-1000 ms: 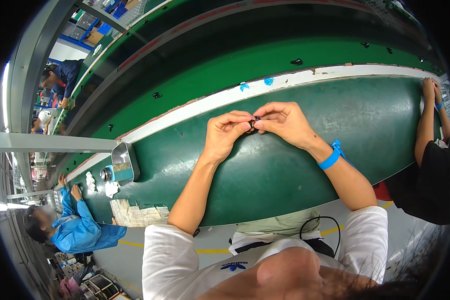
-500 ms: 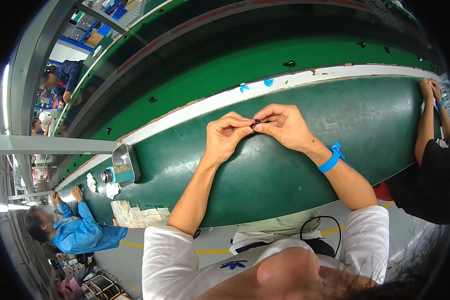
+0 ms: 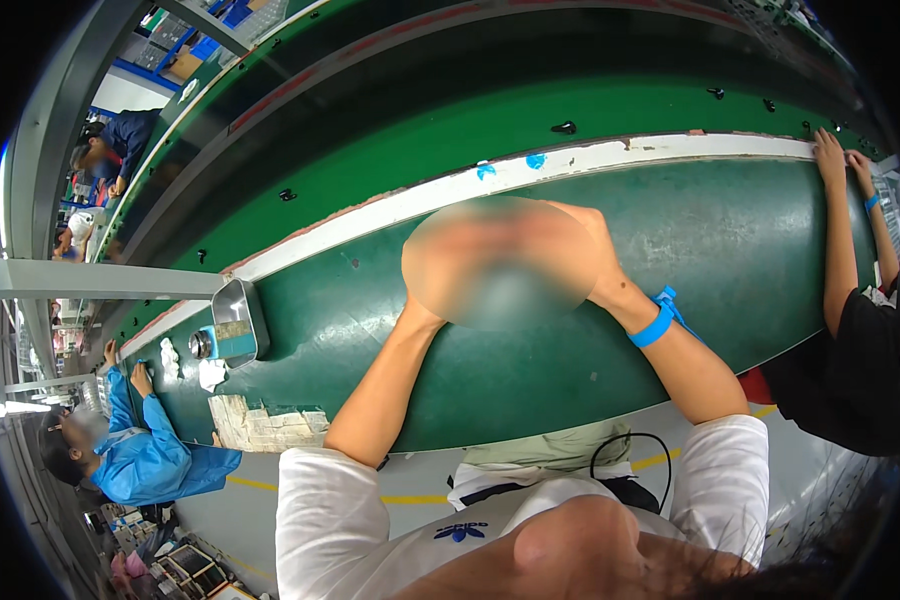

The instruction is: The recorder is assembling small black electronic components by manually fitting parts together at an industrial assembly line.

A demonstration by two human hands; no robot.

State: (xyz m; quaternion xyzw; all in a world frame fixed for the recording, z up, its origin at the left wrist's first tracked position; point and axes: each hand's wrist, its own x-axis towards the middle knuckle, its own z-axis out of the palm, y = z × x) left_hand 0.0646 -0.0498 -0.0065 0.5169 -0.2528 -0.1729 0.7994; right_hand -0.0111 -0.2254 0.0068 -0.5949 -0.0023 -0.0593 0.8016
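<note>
Currently, hands: the left hand [image 3: 460,265] and right hand [image 3: 560,250] meet above the dark green counter [image 3: 730,240]; both lie under a blurred patch.
Grip: cannot tell how far either hand is open, nor what, if anything, sits between the fingers.
Right wrist: bright blue plastic wristband [image 3: 656,322], with a blue coiled lead running off it toward the body.
Counter edge: white painted strip [image 3: 610,160] along the far side, two small blue tape marks [image 3: 510,166] on it just beyond the hands.
Beyond strip: lighter green conveyor belt [image 3: 450,120] carrying small black parts [image 3: 564,127], well apart from one another.
Left of hands: shallow metal tray [image 3: 238,320] on the counter, well apart from the left hand.
Others: a person in a blue jacket [image 3: 150,455] at far left; another person's forearms [image 3: 840,220] resting on the counter at far right.
</note>
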